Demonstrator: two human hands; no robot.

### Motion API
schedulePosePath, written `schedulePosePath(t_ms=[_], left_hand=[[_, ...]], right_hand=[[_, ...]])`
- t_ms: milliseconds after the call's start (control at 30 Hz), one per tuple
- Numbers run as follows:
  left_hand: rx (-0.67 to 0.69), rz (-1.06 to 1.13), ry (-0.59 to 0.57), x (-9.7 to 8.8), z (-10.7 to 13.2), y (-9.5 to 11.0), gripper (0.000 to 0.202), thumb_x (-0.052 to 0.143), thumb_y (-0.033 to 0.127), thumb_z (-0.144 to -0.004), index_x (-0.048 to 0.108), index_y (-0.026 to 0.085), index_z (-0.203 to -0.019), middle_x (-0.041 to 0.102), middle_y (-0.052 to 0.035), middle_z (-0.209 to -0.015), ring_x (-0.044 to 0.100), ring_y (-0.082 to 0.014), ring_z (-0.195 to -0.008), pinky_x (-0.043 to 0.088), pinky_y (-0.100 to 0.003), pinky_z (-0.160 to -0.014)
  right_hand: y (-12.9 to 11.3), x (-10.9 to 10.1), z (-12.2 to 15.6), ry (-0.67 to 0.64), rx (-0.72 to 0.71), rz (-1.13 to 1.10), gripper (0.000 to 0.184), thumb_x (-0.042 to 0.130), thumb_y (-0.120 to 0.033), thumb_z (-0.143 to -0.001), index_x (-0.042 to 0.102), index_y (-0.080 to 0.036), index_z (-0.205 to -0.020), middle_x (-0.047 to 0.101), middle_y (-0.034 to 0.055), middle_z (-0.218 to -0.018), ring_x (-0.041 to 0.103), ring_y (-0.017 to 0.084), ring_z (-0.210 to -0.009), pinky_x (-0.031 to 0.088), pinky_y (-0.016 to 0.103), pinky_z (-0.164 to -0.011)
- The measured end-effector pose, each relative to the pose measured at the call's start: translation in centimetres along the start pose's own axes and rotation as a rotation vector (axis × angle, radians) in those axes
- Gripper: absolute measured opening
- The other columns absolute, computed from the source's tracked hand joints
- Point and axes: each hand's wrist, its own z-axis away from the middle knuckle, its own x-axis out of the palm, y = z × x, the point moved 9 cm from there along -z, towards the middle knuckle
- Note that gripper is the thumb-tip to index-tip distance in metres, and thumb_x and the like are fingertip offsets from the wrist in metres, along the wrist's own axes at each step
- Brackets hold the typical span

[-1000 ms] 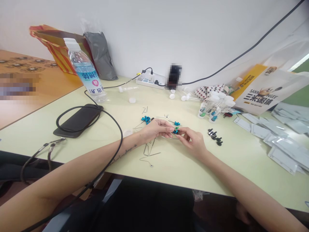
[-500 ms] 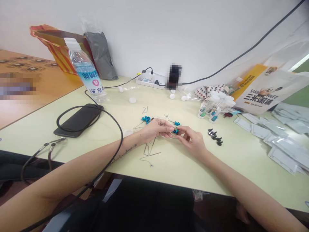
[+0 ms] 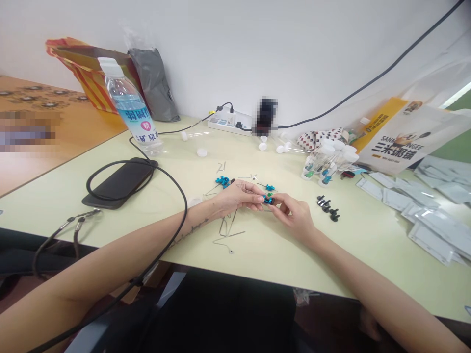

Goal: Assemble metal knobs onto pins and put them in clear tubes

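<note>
- A pale yellow-green table (image 3: 279, 250) stands against a white wall. A wooden surface adjoins it at the far left.
- Head view, centre: the left hand (image 3: 235, 196) and the right hand (image 3: 294, 215) meet fingertip to fingertip just above the table. Both are narrowed into a pinch on one small blue part (image 3: 268, 199), which is held between them. The other fingers are curled in.
- The blue part is tiny and looks like hard, shiny metal or plastic. I judge it light, stiff and slippery, and easy to drop. It is best pinched across its body with the fingertips, as both hands do here.
- Just beyond the left hand lie more blue pieces (image 3: 222, 181). Thin metal pins (image 3: 228, 235) are scattered near the left wrist.
- To the right of the right hand, and apart from it, is a small cluster of black pieces (image 3: 328, 208).
- Farther right lie clear tubes with white caps (image 3: 327, 162), some with coloured bits inside. Flat white packets (image 3: 430, 230) are spread at the right edge below a printed bag (image 3: 401, 137).
- On the left a black phone (image 3: 119, 182) lies flat with a black cable (image 3: 176, 191) looped over it.
- Behind it stands a water bottle (image 3: 132, 110), then a striped bag (image 3: 81, 68) and a grey pouch (image 3: 154, 83).
- A power strip (image 3: 228, 122) sits by the wall.
</note>
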Motion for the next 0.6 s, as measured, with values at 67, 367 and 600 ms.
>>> schedulePosePath(t_ms=[67,367,600], left_hand=[[0.003,0.0,-0.005,0.07,0.0,0.06,0.021,0.078,0.019,-0.066,0.069,0.009,-0.083,0.07,-0.0048,-0.067,0.067,-0.0116,-0.063,0.052,-0.018,-0.059],[0.016,0.008,-0.023,0.5,0.05,0.29,0.02,0.077,0.017,-0.067,0.068,0.009,-0.083,0.07,-0.0047,-0.068,0.068,-0.0121,-0.064,0.051,-0.017,-0.056],[0.017,0.028,0.0,0.13,0.02,0.14,0.016,0.074,0.018,-0.071,0.068,0.01,-0.083,0.07,-0.0033,-0.07,0.065,-0.0076,-0.057,0.052,-0.018,-0.061]], right_hand=[[-0.09,-0.03,-0.04,0.001,-0.003,0.001,0.017,0.052,-0.029,-0.089,0.055,-0.017,-0.1,0.064,-0.001,-0.068,0.047,0.006,-0.041,0.039,0.018,-0.044],[0.05,0.0,-0.08,-0.013,0.012,-0.012,0.017,0.051,-0.03,-0.089,0.056,-0.018,-0.099,0.064,-0.0002,-0.07,0.049,0.006,-0.043,0.039,0.019,-0.045],[0.45,0.04,-0.07,-0.024,0.043,-0.026,0.025,0.054,-0.031,-0.088,0.053,-0.019,-0.11,0.065,-0.001,-0.074,0.049,0.006,-0.043,0.041,0.019,-0.045]])
